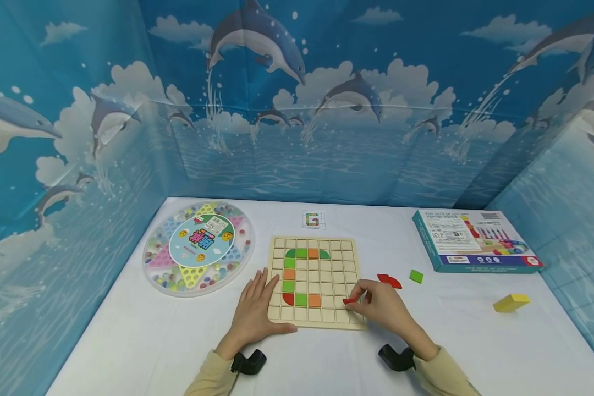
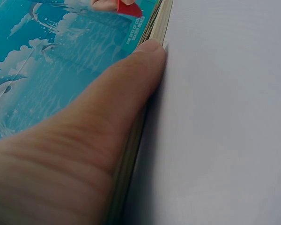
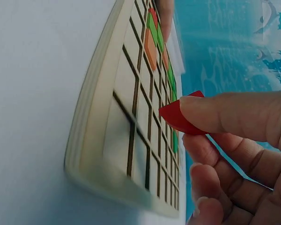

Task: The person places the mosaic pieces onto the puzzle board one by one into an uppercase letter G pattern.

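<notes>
A wooden grid board (image 1: 336,278) lies on the white table. Green, orange and red tiles run along its top row, down the left side and along a lower row. The lower row has a red quarter-circle tile (image 1: 288,298), a green square (image 1: 301,300) and an orange square (image 1: 314,301). My left hand (image 1: 251,313) rests with straight fingers against the board's left edge, its thumb along the front edge. Over the board's lower right, my right hand (image 1: 383,308) pinches another red quarter-circle tile (image 3: 175,115) between thumb and fingers, just above the grid.
Red pieces (image 1: 389,281) and a green square tile (image 1: 416,276) lie right of the board. A pattern card (image 1: 314,219) sits behind it. Farther out are a round marble game (image 1: 198,247) at left, a box (image 1: 477,242) and a yellow block (image 1: 511,302) at right.
</notes>
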`<action>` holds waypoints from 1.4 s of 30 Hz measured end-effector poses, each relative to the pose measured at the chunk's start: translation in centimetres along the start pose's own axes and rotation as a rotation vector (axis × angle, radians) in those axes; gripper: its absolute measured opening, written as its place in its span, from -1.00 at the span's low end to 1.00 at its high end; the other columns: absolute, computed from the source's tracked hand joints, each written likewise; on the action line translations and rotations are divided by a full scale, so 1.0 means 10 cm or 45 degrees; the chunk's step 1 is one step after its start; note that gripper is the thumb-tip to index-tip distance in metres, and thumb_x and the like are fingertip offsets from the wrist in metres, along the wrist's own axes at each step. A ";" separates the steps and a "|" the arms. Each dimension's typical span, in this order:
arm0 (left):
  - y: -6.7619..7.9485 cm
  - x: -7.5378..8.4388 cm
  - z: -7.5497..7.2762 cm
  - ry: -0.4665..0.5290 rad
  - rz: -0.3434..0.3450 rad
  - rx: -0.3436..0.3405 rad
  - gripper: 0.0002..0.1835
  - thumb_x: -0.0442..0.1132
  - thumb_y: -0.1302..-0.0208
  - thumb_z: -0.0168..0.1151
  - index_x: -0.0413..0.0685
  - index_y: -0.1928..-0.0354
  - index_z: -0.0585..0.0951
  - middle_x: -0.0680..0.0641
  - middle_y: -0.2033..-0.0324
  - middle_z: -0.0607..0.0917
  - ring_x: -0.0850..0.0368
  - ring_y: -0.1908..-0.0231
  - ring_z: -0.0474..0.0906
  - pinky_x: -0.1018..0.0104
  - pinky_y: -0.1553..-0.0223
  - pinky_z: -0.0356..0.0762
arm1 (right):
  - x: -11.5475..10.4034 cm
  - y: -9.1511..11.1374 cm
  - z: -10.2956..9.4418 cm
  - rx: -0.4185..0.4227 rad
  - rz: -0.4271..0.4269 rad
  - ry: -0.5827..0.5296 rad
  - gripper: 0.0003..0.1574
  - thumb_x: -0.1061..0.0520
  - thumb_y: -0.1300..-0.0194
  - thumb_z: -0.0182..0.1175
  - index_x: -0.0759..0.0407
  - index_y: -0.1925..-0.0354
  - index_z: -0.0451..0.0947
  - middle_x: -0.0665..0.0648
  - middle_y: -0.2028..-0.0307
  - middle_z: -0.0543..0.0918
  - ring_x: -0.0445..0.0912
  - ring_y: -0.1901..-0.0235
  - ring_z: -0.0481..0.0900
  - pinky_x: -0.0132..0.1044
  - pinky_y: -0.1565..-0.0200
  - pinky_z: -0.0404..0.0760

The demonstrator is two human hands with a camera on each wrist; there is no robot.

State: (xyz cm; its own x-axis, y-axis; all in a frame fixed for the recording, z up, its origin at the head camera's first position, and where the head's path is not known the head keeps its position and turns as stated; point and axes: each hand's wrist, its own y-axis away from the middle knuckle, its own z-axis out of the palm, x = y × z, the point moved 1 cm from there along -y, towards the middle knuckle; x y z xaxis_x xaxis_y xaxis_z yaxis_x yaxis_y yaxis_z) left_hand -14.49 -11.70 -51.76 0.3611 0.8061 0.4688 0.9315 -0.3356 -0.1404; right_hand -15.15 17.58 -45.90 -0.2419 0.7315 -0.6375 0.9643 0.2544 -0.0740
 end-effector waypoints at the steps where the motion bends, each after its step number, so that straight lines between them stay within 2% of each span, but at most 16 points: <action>1: 0.00 0.00 0.00 0.002 -0.001 -0.001 0.29 0.45 0.27 0.36 -0.09 -0.46 0.10 -0.25 -0.44 -0.02 -0.10 -0.43 -0.24 0.00 -0.35 -0.21 | -0.01 -0.02 0.03 -0.008 0.001 -0.018 -0.72 0.12 0.05 0.51 -0.06 0.55 0.53 -0.13 0.69 0.40 -0.21 0.67 0.31 -0.38 0.63 0.25; 6: -0.01 0.01 0.00 0.009 -0.006 -0.006 0.29 0.45 0.27 0.37 -0.09 -0.46 0.10 -0.25 -0.44 -0.02 -0.09 -0.43 -0.24 0.00 -0.35 -0.22 | -0.07 -0.10 0.16 -0.033 0.005 -0.050 -0.77 0.16 0.03 0.49 -0.05 0.49 0.58 -0.16 0.60 0.46 -0.19 0.64 0.33 -0.37 0.60 0.27; 14: 0.00 0.02 -0.01 -0.004 -0.008 -0.013 0.28 0.44 0.26 0.37 -0.11 -0.46 0.11 -0.26 -0.43 -0.02 -0.10 -0.43 -0.23 -0.01 -0.35 -0.21 | -0.14 -0.16 0.26 -0.065 -0.010 -0.057 -0.82 0.17 -0.03 0.44 -0.06 0.49 0.62 -0.17 0.62 0.48 -0.20 0.64 0.35 -0.36 0.60 0.30; 25: 0.00 0.02 -0.01 0.008 -0.007 -0.001 0.29 0.45 0.27 0.37 -0.11 -0.46 0.11 -0.25 -0.43 -0.01 -0.10 -0.42 -0.22 -0.01 -0.35 -0.20 | -0.13 -0.26 0.30 -0.104 -0.021 -0.056 -0.87 0.18 -0.05 0.43 -0.03 0.48 0.67 -0.16 0.60 0.49 -0.19 0.62 0.38 -0.33 0.57 0.36; 42: 0.00 0.01 0.00 0.015 -0.015 -0.013 0.29 0.47 0.27 0.35 -0.10 -0.46 0.11 -0.25 -0.44 -0.02 -0.09 -0.43 -0.25 0.01 -0.35 -0.24 | -0.15 -0.27 0.31 -0.101 -0.001 0.056 -0.86 0.11 0.04 0.49 -0.07 0.52 0.69 -0.19 0.55 0.51 -0.22 0.61 0.36 -0.32 0.57 0.33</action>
State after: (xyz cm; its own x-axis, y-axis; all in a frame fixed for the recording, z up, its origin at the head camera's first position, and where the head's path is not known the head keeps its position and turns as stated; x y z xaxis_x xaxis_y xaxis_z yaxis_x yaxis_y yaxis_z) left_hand -14.47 -11.64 -51.71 0.3497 0.8044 0.4804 0.9351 -0.3312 -0.1260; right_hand -17.04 13.84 -47.12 -0.2488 0.7580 -0.6029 0.9529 0.3030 -0.0124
